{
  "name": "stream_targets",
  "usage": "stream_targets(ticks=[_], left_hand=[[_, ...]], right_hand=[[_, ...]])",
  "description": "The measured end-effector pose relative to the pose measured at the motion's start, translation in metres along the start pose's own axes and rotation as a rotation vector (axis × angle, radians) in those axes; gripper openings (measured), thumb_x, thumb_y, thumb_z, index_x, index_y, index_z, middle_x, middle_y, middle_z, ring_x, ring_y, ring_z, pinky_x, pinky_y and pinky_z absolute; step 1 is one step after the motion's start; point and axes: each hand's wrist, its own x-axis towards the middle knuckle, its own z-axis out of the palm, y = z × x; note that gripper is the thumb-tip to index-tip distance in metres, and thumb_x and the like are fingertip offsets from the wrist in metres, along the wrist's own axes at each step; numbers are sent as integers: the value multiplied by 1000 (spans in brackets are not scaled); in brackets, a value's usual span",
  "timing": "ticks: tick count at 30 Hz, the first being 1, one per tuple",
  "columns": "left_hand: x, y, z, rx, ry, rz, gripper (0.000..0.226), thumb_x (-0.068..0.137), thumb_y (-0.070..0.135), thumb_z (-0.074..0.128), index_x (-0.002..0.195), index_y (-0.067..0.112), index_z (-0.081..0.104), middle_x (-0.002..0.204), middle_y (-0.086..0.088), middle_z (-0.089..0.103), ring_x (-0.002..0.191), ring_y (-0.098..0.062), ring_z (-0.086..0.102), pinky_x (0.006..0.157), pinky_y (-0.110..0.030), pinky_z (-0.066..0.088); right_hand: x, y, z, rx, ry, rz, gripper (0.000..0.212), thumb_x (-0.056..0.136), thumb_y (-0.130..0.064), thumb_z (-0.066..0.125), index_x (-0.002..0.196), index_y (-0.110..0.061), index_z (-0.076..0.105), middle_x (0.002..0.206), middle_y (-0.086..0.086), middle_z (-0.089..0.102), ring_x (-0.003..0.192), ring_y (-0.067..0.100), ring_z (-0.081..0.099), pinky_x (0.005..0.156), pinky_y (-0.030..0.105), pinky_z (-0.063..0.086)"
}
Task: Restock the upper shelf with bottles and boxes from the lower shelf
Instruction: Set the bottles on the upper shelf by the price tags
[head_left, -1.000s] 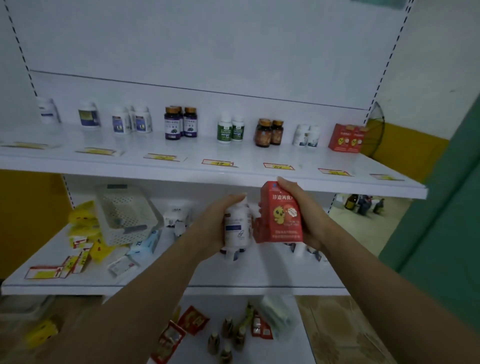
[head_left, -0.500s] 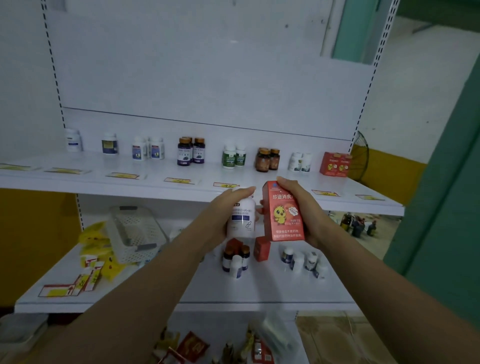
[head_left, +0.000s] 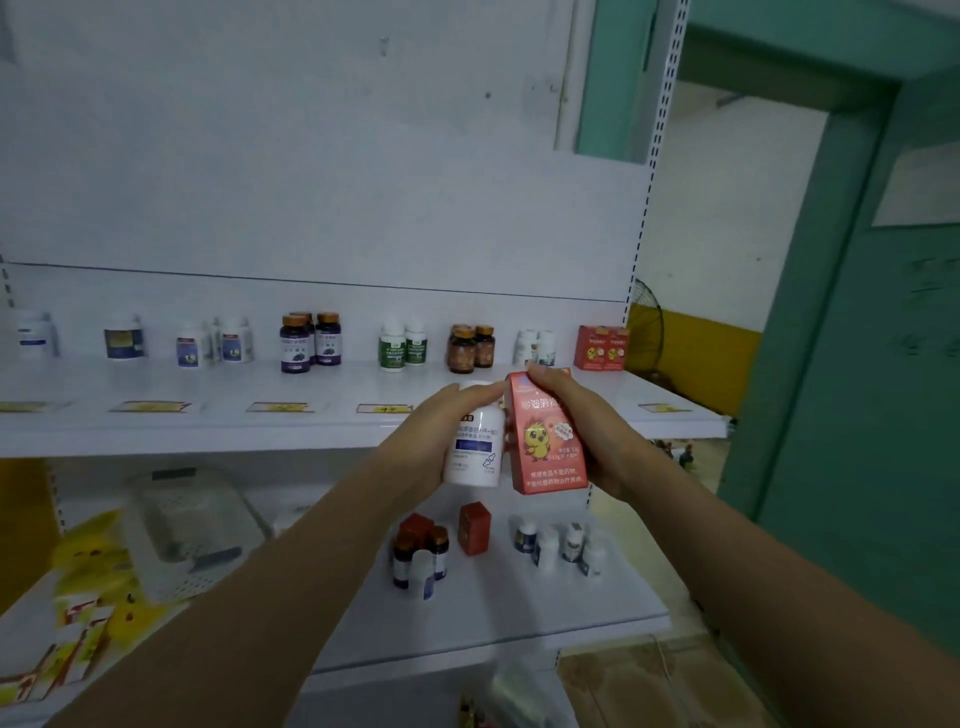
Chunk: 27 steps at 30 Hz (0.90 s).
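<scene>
Left hand (head_left: 432, 439) wraps the bottle (head_left: 475, 453), right hand (head_left: 595, 434) clasps the box (head_left: 545, 441) (both upright) at the upper shelf's (head_left: 218, 382) front edge, the box nearer its right end.

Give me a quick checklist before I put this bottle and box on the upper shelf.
1. Left hand grips bottle: ok.
2. Right hand grips box: ok.
3. Both lifted clear of upper shelf edge: cannot tell.
4. Matching shelf boxes at right end: ok.
5. Bare shelf beside them for the box: ok.
6. Which shelf bottles match the held bottle: cannot tell, labels blurred.
</scene>
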Motion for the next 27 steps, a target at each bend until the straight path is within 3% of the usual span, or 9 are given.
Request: stream_targets(ticks=[4,7,11,15,21,27], left_hand=[[32,2,27,-1,-92,6,13,91,24,57,94,11,58,74,-7,65,66,-19,62,65,-29,55],[64,-2,52,23,-120,4,12,90,25,59,87,14,55,73,-7,63,62,-19,61,55,-25,54],[114,-16,84,25,-137,2,20,88,26,62,99,12,52,77,-9,62,60,-18,62,58,-26,55],[170,-33,113,24,-79,15,22,87,28,62,101,12,53,78,-9,64,61,-17,63,58,-27,55],[249,-39,148,32,-3,52,16,90,30,58,92,15,61,77,-5,68,66,-17,64,71,-33,54],[313,-50,150,120,95,24,16,91,33,57,88,16,58,72,-4,68,67,-19,64,70,-32,53]], right_hand=[[6,-9,-41,-31,68,-22,28,89,-45,55,92,-19,64,76,4,73,65,17,70,64,26,59],[18,-15,-80,-45,107,-40,27,89,-45,56,93,-19,63,75,2,73,63,16,70,62,26,59],[46,-22,-142,-95,114,-66,28,88,-46,56,95,-20,61,67,-2,73,60,12,71,56,24,58],[86,-25,-204,-130,74,-91,34,84,-47,61,102,-17,61,82,4,75,72,18,73,70,30,59],[153,-22,-282,-185,39,-68,49,79,-46,67,114,-14,57,96,7,73,82,19,72,74,29,58],[218,-5,-332,-167,8,-53,44,84,-36,65,121,-13,55,99,5,70,84,15,70,69,23,56]])
